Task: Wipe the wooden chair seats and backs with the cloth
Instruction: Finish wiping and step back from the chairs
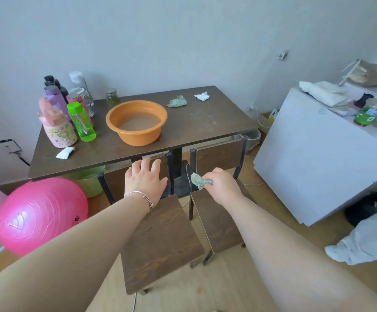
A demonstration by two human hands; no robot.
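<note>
We hold a small green cloth (197, 180) bunched in our right hand (222, 184), fingers curled tight around it, with a crumpled end poking out of the fist toward nine o'clock. That hand hangs above the rear of the right chair seat (221, 224), just in front of the right chair back (219, 157), and the cloth is over the seat's back left corner, not pressed to the wood.

Our left hand (145, 179) is palm down with the fingers straight and spread, gripping nothing, at the top edge of the left chair back (115, 183). We cannot tell whether it touches the wood. A thin bracelet (141, 195) circles that wrist. The left chair seat (160, 242) lies at six o'clock from the hand, just beside the right one.

Both chairs are tucked against a dark wooden table (205, 122). From our left hand, an orange basin (136, 121) stands on it at twelve o'clock, a second green rag (177, 101) at one o'clock, and a green bottle (81, 122) at ten. A pink exercise ball (40, 216) rests on the floor at eight o'clock.
</note>
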